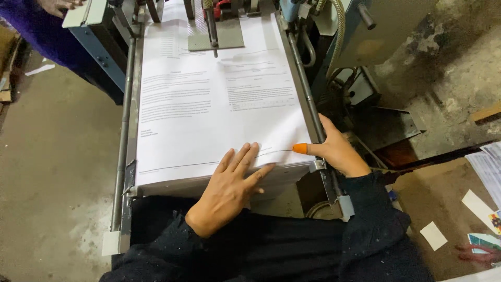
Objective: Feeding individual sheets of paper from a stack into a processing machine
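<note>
A worn concrete floor (pixel 52 172) surrounds a printing machine whose feed surface (pixel 319 165) carries a tall stack of printed sheets (pixel 209 104), squared between side rails. The left hand (pixel 232 183) lies flat and open on the stack's near edge; the right hand (pixel 334 151), an orange thumb cot (pixel 299 148) on, presses the right corner, gripping nothing. The stack looks loaded and nearly aligned. Paper scraps (pixel 433 235) lie right; another person's purple sleeve (pixel 36 26) shows top left.

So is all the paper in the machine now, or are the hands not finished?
Done: a thick stack of printed sheets lies between the side rails. In hand: the left hand lies flat on the stack's near edge, and the right hand, with an orange thumb cap, touches its right corner. Left: can't tell.
</note>
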